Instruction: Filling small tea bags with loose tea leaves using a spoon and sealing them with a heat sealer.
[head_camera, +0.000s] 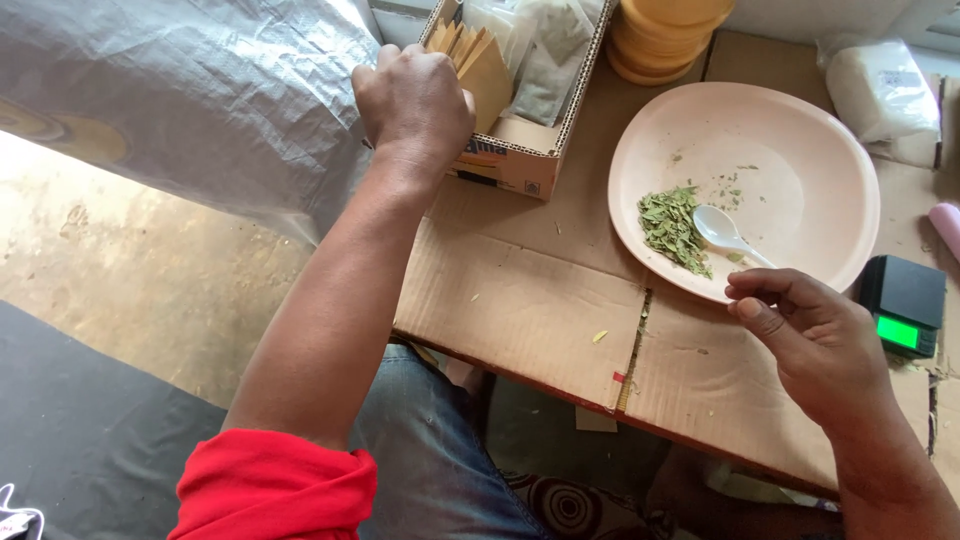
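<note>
Left hand (415, 100): positioned at the far left of the flattened brown cardboard work surface (540, 290). The fingers are curled down over the near-left corner of an open corrugated cardboard box (520, 160), at a stack of tan paper envelopes (478, 62) standing upright inside it. Whether the fingers pinch an envelope cannot be told, as the back of the hand hides the fingertips. Clear plastic pouches (545, 50) with dark contents lie in the same box, to the right of the envelopes.

Right hand (810, 335): positioned at the near right, just beside the near rim of a round pale pink plastic plate (800, 190). The fingers are loosely curled, thumb and forefinger drawn close together; the hand holds nothing.

Plate contents: a small heap of dried green leaves (675, 228) at the near left of the plate, and a white plastic spoon (728, 232) lying just right of the heap, its handle pointing toward the right hand.

Surroundings: a small black digital scale with a lit green display (905, 305) sits right of the right hand. A stack of orange-yellow plastic bowls (665, 35) stands beyond the plate. A white filled plastic bag (880, 90) lies at the far right. A large grey woven plastic sack (190, 100) stands left of the box.
</note>
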